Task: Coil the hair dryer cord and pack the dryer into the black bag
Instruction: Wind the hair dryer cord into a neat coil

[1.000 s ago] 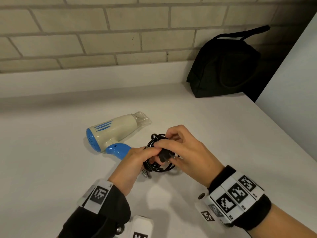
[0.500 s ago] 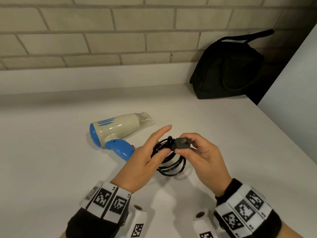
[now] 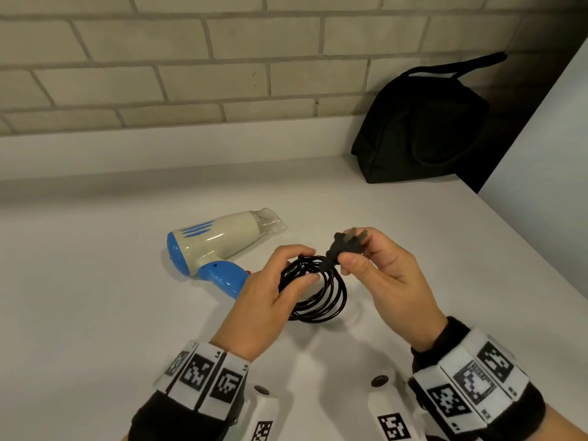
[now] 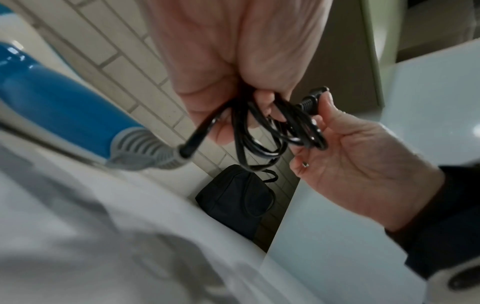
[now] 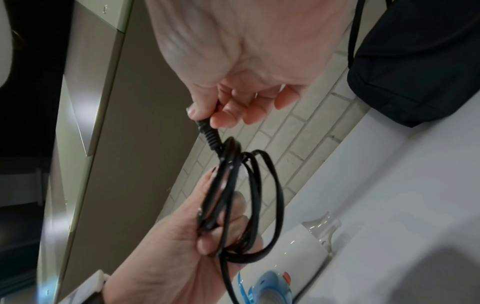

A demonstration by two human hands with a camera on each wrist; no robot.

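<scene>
The cream and blue hair dryer (image 3: 219,246) lies on its side on the white counter (image 3: 95,313), nozzle pointing right. Its black cord (image 3: 321,294) is wound into a loose coil of several loops just above the counter. My left hand (image 3: 273,291) grips the left side of the coil, fingers curled round the loops (image 4: 259,123). My right hand (image 3: 375,265) pinches the black plug (image 3: 346,245) between thumb and fingers, prongs up. In the right wrist view the plug's strain relief (image 5: 211,137) leads down into the coil (image 5: 246,195). The black bag (image 3: 426,128) stands at the back right corner.
A brick wall (image 3: 191,58) runs behind the counter above a white ledge. A white panel (image 3: 547,186) bounds the right side beside the bag. The dryer's grey cord collar (image 4: 145,150) sits close to my left hand.
My right hand lifted the plug up and to the right, turning its prongs upward. The left hand's index finger, stretched out half a second ago, has curled round the coil.
</scene>
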